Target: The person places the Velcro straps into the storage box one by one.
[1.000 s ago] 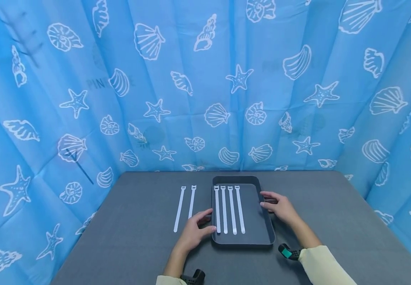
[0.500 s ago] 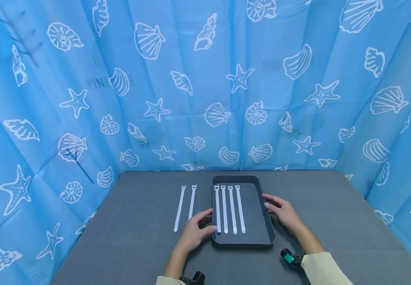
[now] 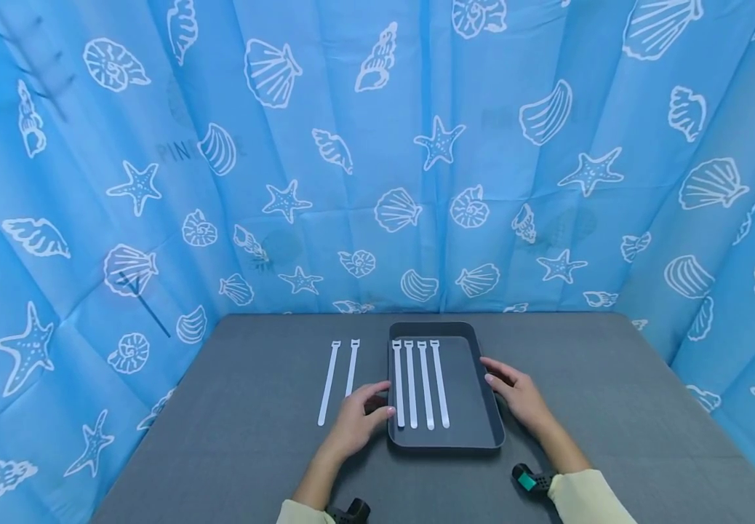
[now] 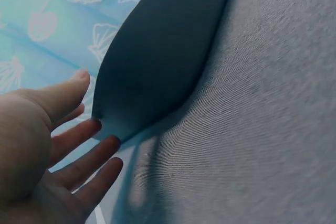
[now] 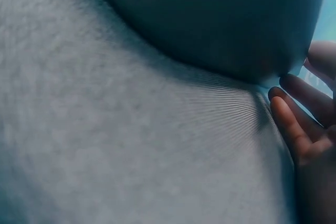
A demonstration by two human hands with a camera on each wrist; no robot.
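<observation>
A dark grey rectangular tray (image 3: 472, 431) lies on the table. Several white cable straps (image 3: 426, 386), each with a slotted head at the far end, lie side by side in its left part. My left hand (image 3: 351, 426) is at the tray's left side, its thumb near the rim; in the left wrist view its loosely extended fingers (image 4: 94, 161) are right by the tray wall. At the right side is my right hand (image 3: 521, 397), fingers relaxed by the wall, also visible in the right wrist view. Neither hand grips the tray.
Two more white cable straps, an outer one (image 3: 328, 382) and an inner one (image 3: 353, 367), lie left of the tray; the left hand partly covers the inner one's near end. A blue shell-patterned curtain (image 3: 377, 160) hangs behind the grey table (image 3: 240, 437).
My right hand has drawn slightly outward from the tray's right rim. The left thumb has shifted a little away from the left rim. Tray and straps lie as before.
</observation>
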